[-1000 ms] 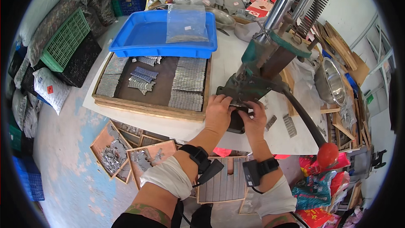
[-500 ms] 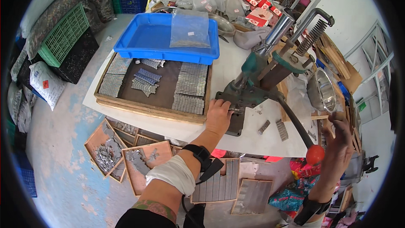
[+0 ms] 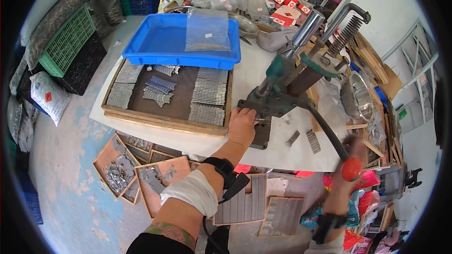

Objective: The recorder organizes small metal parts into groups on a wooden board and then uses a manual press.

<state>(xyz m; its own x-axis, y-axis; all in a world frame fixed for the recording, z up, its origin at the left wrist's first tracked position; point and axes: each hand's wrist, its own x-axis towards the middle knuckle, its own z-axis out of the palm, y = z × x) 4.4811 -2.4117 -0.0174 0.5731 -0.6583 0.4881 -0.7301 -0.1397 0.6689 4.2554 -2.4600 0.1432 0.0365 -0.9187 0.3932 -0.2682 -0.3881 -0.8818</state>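
Note:
A green-and-black hand-lever press [image 3: 273, 91] stands on the white table. My left hand [image 3: 242, 124] rests at its base with the fingers bent together, and a small shiny metal piece [image 3: 262, 120] juts out beside the fingertips. Most of that piece is hidden. The press's long dark lever [image 3: 328, 129] slopes down to a red ball knob [image 3: 351, 169]. Behind and beside the knob, my right hand [image 3: 354, 153] is smeared by motion; whether it touches the knob cannot be made out. Two short ridged grey metal strips [image 3: 313, 141] lie right of the base.
Left of the press, a wooden tray [image 3: 165, 126] holds rows of grey metal pieces, and a blue plastic tray [image 3: 183, 59] sits over its far part. A steel bowl [image 3: 356, 96] stands at the right. Wooden boxes [image 3: 162, 171] of metal parts lie below the table's front edge.
My right hand has moved left from beside the lever to behind the red knob. My left hand stays at the press base, and the lever looks unmoved.

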